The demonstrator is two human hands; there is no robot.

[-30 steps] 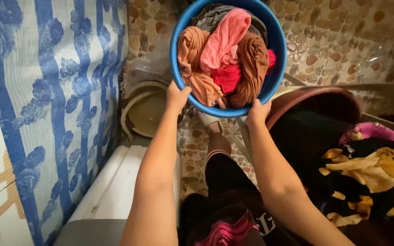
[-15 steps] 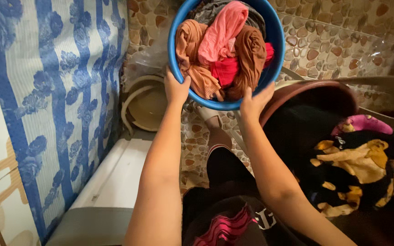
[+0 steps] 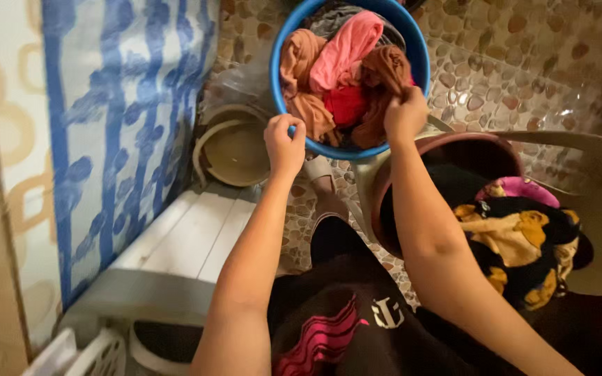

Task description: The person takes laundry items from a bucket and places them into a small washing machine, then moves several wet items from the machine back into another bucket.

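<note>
Head view: a round blue plastic basin (image 3: 418,66) sits ahead of the person, over the pebble-patterned floor (image 3: 524,63), heaped with twisted, wrung-looking clothes: a pink piece (image 3: 346,45) on top, tan-orange pieces (image 3: 299,76) to the left and right, a red one (image 3: 346,104) low in the middle.

The left hand (image 3: 285,143) is curled over the basin's near rim at its lower left, fingers closed around the blue edge, so its grip is holding the basin itself. The right hand (image 3: 405,115) is at the near right of the pile, fingers pinched into the brown-orange cloth (image 3: 388,73) there; that grip is narrow and closed on fabric (whether it also touches the rim beneath, I cannot tell).

The relation that matters: the basin lies straight ahead of both hands, its near edge between them, and the clothes run roughly away from the person. The right hand is the nearer one to the laundry; the left is on the rim only.

Just right of the right forearm stands a dark brown tub (image 3: 454,150) holding dark and yellow-patterned garments (image 3: 517,244). To the left, a beige bowl-shaped container (image 3: 235,146) lies on the floor near a blue-and-white patterned curtain (image 3: 106,125), with a white slatted surface (image 3: 189,237) below.
</note>
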